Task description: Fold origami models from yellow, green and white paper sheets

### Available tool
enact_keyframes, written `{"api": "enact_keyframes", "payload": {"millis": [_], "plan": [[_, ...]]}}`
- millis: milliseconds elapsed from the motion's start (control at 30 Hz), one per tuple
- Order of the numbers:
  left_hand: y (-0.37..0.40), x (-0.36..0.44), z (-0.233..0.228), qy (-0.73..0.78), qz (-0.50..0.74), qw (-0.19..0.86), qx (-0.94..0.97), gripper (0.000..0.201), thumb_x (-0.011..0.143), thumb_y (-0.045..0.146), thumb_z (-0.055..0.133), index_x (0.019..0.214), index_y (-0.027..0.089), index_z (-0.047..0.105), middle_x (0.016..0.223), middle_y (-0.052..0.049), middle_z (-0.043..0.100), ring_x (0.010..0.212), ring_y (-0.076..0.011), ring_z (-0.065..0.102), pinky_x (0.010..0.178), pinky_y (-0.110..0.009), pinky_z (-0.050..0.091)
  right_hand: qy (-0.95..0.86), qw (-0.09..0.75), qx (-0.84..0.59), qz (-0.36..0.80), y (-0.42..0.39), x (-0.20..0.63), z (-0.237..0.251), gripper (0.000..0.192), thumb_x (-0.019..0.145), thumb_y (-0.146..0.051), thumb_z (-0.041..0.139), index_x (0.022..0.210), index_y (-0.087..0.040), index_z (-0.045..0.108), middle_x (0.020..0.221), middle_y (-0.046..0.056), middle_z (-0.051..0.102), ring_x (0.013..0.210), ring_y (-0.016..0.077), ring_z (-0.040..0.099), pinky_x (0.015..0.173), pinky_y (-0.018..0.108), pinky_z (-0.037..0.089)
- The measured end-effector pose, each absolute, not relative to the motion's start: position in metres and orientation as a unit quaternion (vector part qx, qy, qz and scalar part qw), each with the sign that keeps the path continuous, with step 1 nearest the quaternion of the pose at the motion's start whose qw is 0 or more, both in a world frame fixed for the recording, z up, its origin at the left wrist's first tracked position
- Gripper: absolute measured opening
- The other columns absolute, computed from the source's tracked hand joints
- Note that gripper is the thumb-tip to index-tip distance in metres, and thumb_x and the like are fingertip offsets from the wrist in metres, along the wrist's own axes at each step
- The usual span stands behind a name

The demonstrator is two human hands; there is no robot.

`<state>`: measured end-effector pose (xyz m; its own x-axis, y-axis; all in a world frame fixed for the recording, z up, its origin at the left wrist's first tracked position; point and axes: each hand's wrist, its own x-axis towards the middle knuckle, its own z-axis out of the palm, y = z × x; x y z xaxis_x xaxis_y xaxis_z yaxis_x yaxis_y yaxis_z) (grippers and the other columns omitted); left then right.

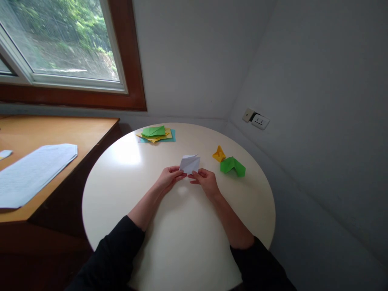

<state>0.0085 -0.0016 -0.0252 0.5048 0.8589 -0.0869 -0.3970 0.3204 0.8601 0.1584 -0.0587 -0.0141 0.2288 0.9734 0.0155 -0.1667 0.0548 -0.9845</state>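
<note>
A small folded sheet of white paper [189, 164] is held up over the middle of the round table, its layers slightly apart at the upper right. My left hand [170, 178] pinches its lower left corner between thumb and fingers. At its lower right edge, my right hand [206, 182] grips the paper the same way. To the right of my right hand lie a yellow folded paper piece [219, 154] and a green folded paper piece [233, 166], close beside each other.
On the round white table [115, 202], a stack of green, yellow and blue paper [154, 133] lies at the far left. A wooden desk [87, 131] with white sheets [39, 171] stands to the left. A wall socket [260, 121] is at the right, a window [60, 40] at upper left.
</note>
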Motion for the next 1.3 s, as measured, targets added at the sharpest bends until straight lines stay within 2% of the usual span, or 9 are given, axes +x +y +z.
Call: {"api": "enact_keyframes", "payload": {"millis": [233, 467, 633, 800, 1000, 1100, 1200, 1300], "plan": [[-0.002, 0.012, -0.028, 0.303, 0.432, 0.728, 0.438, 0.026, 0.058, 0.016, 0.075, 0.081, 0.010, 0.066, 0.074, -0.005, 0.069, 0.067, -0.0123, 0.063, 0.067, -0.022, 0.049, -0.382, 0.603, -0.509, 0.481, -0.059, 0.155, -0.014, 0.032, 0.058, -0.041, 0.075, 0.072, -0.016, 0.061, 0.074, 0.003, 0.066, 0.072, 0.0207, 0.069, 0.054, 0.026, 0.056], [-0.005, 0.015, -0.029, 0.297, 0.427, 0.694, 0.498, 0.029, 0.059, 0.020, 0.074, 0.084, 0.011, 0.066, 0.079, -0.007, 0.070, 0.071, -0.0156, 0.063, 0.069, -0.025, 0.048, -0.374, 0.609, -0.533, 0.453, -0.056, 0.156, -0.019, 0.030, 0.059, -0.037, 0.074, 0.073, -0.017, 0.057, 0.071, 0.003, 0.067, 0.064, 0.0192, 0.069, 0.044, 0.022, 0.052], [-0.008, 0.014, -0.022, 0.267, 0.397, 0.735, 0.481, 0.034, 0.063, 0.025, 0.075, 0.091, 0.009, 0.065, 0.087, -0.010, 0.069, 0.076, -0.0170, 0.065, 0.076, -0.028, 0.049, -0.376, 0.624, -0.525, 0.440, -0.054, 0.157, -0.021, 0.033, 0.056, -0.033, 0.076, 0.077, -0.020, 0.053, 0.070, 0.000, 0.068, 0.061, 0.0181, 0.067, 0.042, 0.024, 0.053], [-0.005, 0.012, -0.023, 0.272, 0.407, 0.764, 0.420, 0.032, 0.069, 0.035, 0.070, 0.083, 0.008, 0.063, 0.078, -0.009, 0.067, 0.068, -0.0160, 0.065, 0.072, -0.028, 0.052, -0.388, 0.620, -0.524, 0.436, -0.055, 0.156, -0.020, 0.040, 0.055, -0.032, 0.075, 0.082, -0.021, 0.049, 0.068, -0.001, 0.067, 0.058, 0.0166, 0.066, 0.042, 0.024, 0.054], [-0.004, 0.013, -0.029, 0.292, 0.436, 0.725, 0.446, 0.033, 0.061, 0.027, 0.077, 0.084, 0.010, 0.062, 0.074, -0.007, 0.068, 0.066, -0.0136, 0.063, 0.068, -0.025, 0.050, -0.408, 0.619, -0.500, 0.447, -0.054, 0.152, -0.024, 0.043, 0.058, -0.030, 0.071, 0.091, -0.023, 0.045, 0.075, -0.001, 0.067, 0.063, 0.0176, 0.067, 0.049, 0.028, 0.056], [-0.005, 0.014, -0.025, 0.310, 0.466, 0.706, 0.433, 0.034, 0.056, 0.026, 0.078, 0.081, 0.011, 0.061, 0.071, -0.005, 0.067, 0.067, -0.0141, 0.063, 0.069, -0.027, 0.050, -0.409, 0.637, -0.485, 0.437, -0.052, 0.150, -0.026, 0.047, 0.059, -0.029, 0.070, 0.098, -0.024, 0.043, 0.078, -0.001, 0.066, 0.070, 0.0173, 0.066, 0.060, 0.032, 0.058], [-0.005, 0.015, -0.020, 0.336, 0.500, 0.675, 0.425, 0.031, 0.054, 0.024, 0.078, 0.076, 0.011, 0.060, 0.070, -0.004, 0.066, 0.067, -0.0137, 0.062, 0.070, -0.028, 0.049, -0.387, 0.662, -0.467, 0.440, -0.049, 0.148, -0.029, 0.050, 0.065, -0.035, 0.066, 0.107, -0.024, 0.040, 0.079, -0.001, 0.065, 0.078, 0.0166, 0.065, 0.070, 0.033, 0.056], [-0.004, 0.014, -0.017, 0.350, 0.520, 0.650, 0.429, 0.029, 0.055, 0.022, 0.076, 0.075, 0.013, 0.057, 0.065, -0.002, 0.065, 0.066, -0.0135, 0.062, 0.071, -0.029, 0.049, -0.353, 0.675, -0.446, 0.469, -0.044, 0.147, -0.031, 0.055, 0.069, -0.044, 0.061, 0.114, -0.026, 0.036, 0.083, -0.001, 0.064, 0.080, 0.0167, 0.065, 0.072, 0.034, 0.055]]}}
